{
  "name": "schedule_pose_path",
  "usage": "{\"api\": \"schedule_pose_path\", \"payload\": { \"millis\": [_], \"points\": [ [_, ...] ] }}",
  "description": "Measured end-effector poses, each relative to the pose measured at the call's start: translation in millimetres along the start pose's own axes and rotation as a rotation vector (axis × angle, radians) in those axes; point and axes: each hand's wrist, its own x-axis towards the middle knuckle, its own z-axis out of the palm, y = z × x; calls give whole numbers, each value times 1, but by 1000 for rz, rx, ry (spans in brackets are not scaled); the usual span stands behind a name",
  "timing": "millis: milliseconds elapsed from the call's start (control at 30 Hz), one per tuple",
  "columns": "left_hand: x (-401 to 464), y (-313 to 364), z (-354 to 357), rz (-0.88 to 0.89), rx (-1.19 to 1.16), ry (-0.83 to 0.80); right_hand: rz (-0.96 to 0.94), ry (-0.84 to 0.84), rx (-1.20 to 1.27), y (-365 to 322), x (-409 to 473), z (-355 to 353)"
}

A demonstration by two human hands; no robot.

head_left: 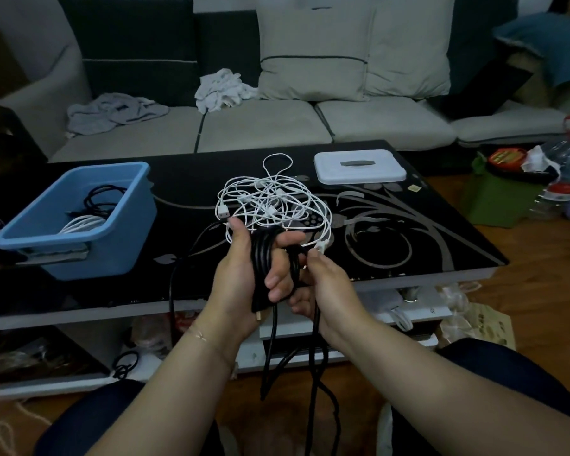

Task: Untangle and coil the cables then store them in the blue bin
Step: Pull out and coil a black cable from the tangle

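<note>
My left hand [244, 274] is shut on a black cable [261, 258] wound in several loops around its palm. My right hand [323, 284] pinches the same cable just right of the coil, and the loose end hangs down past the table edge between my knees. A tangle of white cables [273, 202] lies on the black table just beyond my hands. The blue bin [112, 225] stands at the table's left, holding a coiled black cable [102, 199] and a coiled white cable [83, 223].
A white lid [359, 167] rests at the table's far right. The black glass table [425, 232] has its front edge close to my knees. A sofa with clothes stands behind. Bottles and a green box crowd the floor at right.
</note>
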Motion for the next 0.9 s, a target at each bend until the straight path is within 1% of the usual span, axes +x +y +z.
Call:
{"api": "schedule_pose_path", "payload": {
  "millis": [67,134,234,301,367,401,467,568,634,701,835,902],
  "points": [
    [-1,-5,2,-1,-15,-33,-19,54,-6,4,3,3],
    [-2,-12,6,2,34,-30,-32,103,15,6,6,4],
    [-1,-19,12,32,145,-25,-14,143,164,2,7,5],
    [0,-15,9,-38,85,-105,29,154,272,-4,8,5],
    [1,-5,-1,-130,1,-239,3,105,322,-9,10,5],
    [2,1,-6,-155,-10,-292,-64,70,304,-11,13,5],
    [1,6,-12,-167,-4,-386,-188,100,195,-12,14,4],
    [0,6,-21,-195,30,-513,-290,86,91,-11,10,4],
    [0,8,-22,-176,59,-545,-326,46,68,-14,5,3],
    [0,8,-16,-158,13,-551,-337,23,86,-16,2,4],
    [-3,-3,-1,-45,-89,-366,-266,108,74,-15,6,5],
    [-5,-3,3,-16,-152,-323,-246,96,99,-15,8,6]
  ]
}}
